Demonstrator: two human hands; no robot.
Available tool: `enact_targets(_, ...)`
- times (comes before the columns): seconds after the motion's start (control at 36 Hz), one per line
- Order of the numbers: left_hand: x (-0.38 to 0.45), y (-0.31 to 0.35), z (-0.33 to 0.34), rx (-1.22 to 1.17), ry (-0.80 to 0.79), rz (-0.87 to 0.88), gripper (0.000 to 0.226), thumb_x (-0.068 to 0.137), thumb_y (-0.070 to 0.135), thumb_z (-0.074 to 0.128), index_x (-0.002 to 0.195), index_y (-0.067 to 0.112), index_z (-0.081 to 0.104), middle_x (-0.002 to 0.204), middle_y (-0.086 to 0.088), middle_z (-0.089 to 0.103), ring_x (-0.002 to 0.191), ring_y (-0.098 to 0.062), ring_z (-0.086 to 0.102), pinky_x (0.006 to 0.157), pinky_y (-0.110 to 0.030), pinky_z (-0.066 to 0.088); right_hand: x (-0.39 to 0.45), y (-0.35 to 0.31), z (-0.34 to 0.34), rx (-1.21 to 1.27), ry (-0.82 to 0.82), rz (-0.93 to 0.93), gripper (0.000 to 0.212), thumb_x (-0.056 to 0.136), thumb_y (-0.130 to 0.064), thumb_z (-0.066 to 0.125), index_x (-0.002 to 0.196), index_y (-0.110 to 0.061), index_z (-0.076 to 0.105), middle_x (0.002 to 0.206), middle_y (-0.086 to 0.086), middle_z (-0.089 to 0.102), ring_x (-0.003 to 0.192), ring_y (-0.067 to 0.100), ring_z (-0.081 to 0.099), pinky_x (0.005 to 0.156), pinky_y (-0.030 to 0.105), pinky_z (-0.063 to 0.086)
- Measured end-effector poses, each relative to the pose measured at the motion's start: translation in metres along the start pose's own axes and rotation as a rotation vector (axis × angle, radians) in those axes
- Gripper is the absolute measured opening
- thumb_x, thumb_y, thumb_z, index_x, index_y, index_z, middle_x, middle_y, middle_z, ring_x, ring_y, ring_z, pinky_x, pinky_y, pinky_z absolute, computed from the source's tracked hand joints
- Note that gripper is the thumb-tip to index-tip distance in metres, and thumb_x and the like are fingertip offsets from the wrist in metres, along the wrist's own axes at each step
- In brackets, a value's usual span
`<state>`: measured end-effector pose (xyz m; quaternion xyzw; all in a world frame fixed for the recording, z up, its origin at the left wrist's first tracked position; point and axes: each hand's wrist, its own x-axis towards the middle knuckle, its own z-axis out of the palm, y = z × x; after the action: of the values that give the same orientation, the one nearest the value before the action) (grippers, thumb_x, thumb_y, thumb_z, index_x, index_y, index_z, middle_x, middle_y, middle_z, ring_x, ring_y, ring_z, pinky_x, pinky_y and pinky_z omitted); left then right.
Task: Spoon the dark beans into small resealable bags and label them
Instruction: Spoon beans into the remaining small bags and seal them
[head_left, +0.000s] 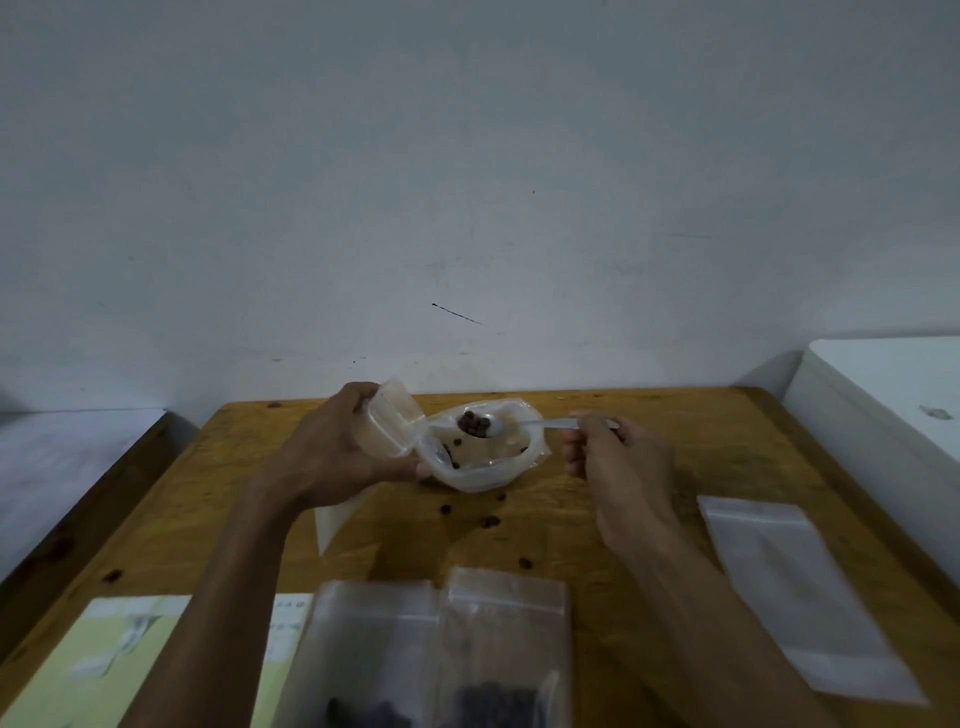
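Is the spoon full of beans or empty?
Full. The spoon, held by the right hand, carries a heap of dark beans over the open clear container that the left hand holds.

The left hand (332, 447) is holding a small clear tub (387, 423) up off the wooden table (649, 457). It is also holding open the mouth of a clear bag (485, 462), and a few dark beans are lying inside that bag. The right hand (618, 467) is pinching the handle of a spoon (524, 425). The spoon is sitting over the open bag with a little pile of beans (472, 425) on it. Some loose beans (488, 520) are lying on the table. Two bags with beans in them (441, 654) are lying near the front edge. An empty bag (800, 597) is lying on the right. A pale green sheet (93, 670) is lying on the left.
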<state>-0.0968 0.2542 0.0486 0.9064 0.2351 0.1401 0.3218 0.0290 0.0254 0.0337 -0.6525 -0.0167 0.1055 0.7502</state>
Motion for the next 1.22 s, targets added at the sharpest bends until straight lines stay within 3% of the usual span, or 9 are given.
enact_targets(0.17, -0.001, 0.01, 0.012, 0.017, -0.052, 0.014, 0.125, 0.033, 0.08, 0.078, 0.14, 0.026, 0.041, 0.119, 0.006, 0.056, 0.099, -0.012, 0.057, 0.077, -0.033, 0.054, -0.012, -0.025, 0.009, 0.026, -0.067, -0.144, 0.018, 0.096, -0.009, 0.061, 0.084, -0.014, 0.074, 0.059, -0.002, 0.068, 0.054, 0.011, 0.061, 0.053, 0.026, 0.05)
enact_targets(0.36, 0.001, 0.016, 0.024, -0.021, -0.044, 0.015, 0.112, 0.056, 0.06, 0.088, 0.146, 0.02, 0.036, 0.135, 0.0, 0.053, 0.11, -0.02, 0.056, 0.086, -0.037, 0.053, -0.032, -0.024, 0.02, -0.386, -0.252, -0.623, 0.017, 0.1, -0.023, 0.058, 0.099, -0.018, 0.074, 0.074, -0.01, 0.069, 0.069, 0.008, 0.067, 0.062, 0.026, 0.057)
enact_targets(0.53, -0.001, 0.013, 0.019, -0.065, -0.02, -0.006, 0.108, 0.052, 0.056, 0.092, 0.141, 0.025, 0.038, 0.114, 0.01, 0.053, 0.096, -0.011, 0.057, 0.069, -0.032, 0.057, -0.012, -0.012, 0.006, -0.519, -0.024, -0.86, 0.014, 0.099, -0.013, 0.058, 0.099, -0.011, 0.072, 0.078, -0.003, 0.068, 0.067, 0.005, 0.06, 0.056, 0.016, 0.046)
enact_targets(0.61, -0.001, 0.009, 0.016, -0.043, -0.035, -0.016, 0.108, 0.051, 0.059, 0.091, 0.14, 0.025, 0.04, 0.113, 0.013, 0.052, 0.097, -0.011, 0.057, 0.07, -0.036, 0.059, -0.006, 0.009, 0.008, -0.645, -0.093, -0.768, 0.017, 0.1, -0.015, 0.055, 0.096, -0.01, 0.071, 0.074, -0.003, 0.06, 0.062, 0.003, 0.052, 0.054, 0.011, 0.035)
enact_targets(0.72, 0.0, 0.013, 0.02, -0.064, -0.11, -0.031, 0.102, 0.055, 0.056, 0.09, 0.139, 0.027, 0.039, 0.114, 0.009, 0.053, 0.094, -0.015, 0.058, 0.054, -0.024, 0.056, -0.004, 0.036, 0.014, -0.624, -0.121, -0.595, 0.02, 0.101, -0.018, 0.053, 0.092, -0.013, 0.071, 0.074, 0.0, 0.063, 0.063, 0.005, 0.055, 0.054, 0.013, 0.041)
enact_targets(0.78, 0.0, 0.014, 0.023, -0.081, -0.146, -0.037, 0.101, 0.055, 0.056, 0.09, 0.138, 0.028, 0.04, 0.115, 0.01, 0.053, 0.095, -0.016, 0.059, 0.054, -0.023, 0.056, -0.005, 0.044, 0.019, -0.585, -0.086, -0.528, 0.023, 0.101, -0.02, 0.054, 0.085, -0.015, 0.07, 0.07, 0.001, 0.065, 0.062, 0.009, 0.058, 0.05, 0.018, 0.041)
enact_targets(0.89, 0.002, 0.012, 0.024, -0.083, -0.162, -0.054, 0.103, 0.052, 0.06, 0.091, 0.137, 0.029, 0.041, 0.116, 0.007, 0.055, 0.096, -0.017, 0.061, 0.057, -0.028, 0.058, -0.012, 0.049, 0.03, -0.434, -0.091, -0.273, 0.027, 0.1, -0.024, 0.055, 0.076, -0.028, 0.068, 0.07, -0.001, 0.071, 0.065, 0.015, 0.068, 0.063, 0.039, 0.06)
enact_targets(0.94, 0.003, 0.011, 0.025, -0.078, -0.168, -0.046, 0.105, 0.052, 0.06, 0.09, 0.139, 0.028, 0.041, 0.117, 0.007, 0.055, 0.097, -0.017, 0.061, 0.058, -0.028, 0.056, -0.014, 0.049, 0.032, -0.355, -0.071, -0.179, 0.027, 0.099, -0.023, 0.057, 0.076, -0.031, 0.068, 0.067, -0.002, 0.072, 0.062, 0.014, 0.069, 0.064, 0.038, 0.062)
enact_targets(1.22, 0.001, 0.011, 0.023, -0.063, -0.119, -0.02, 0.109, 0.052, 0.057, 0.091, 0.143, 0.027, 0.038, 0.116, 0.011, 0.051, 0.098, -0.011, 0.057, 0.063, -0.026, 0.053, -0.002, 0.026, 0.007, -0.201, 0.051, -0.091, 0.029, 0.097, -0.016, 0.06, 0.071, -0.026, 0.067, 0.067, 0.001, 0.072, 0.059, 0.013, 0.065, 0.061, 0.034, 0.056)
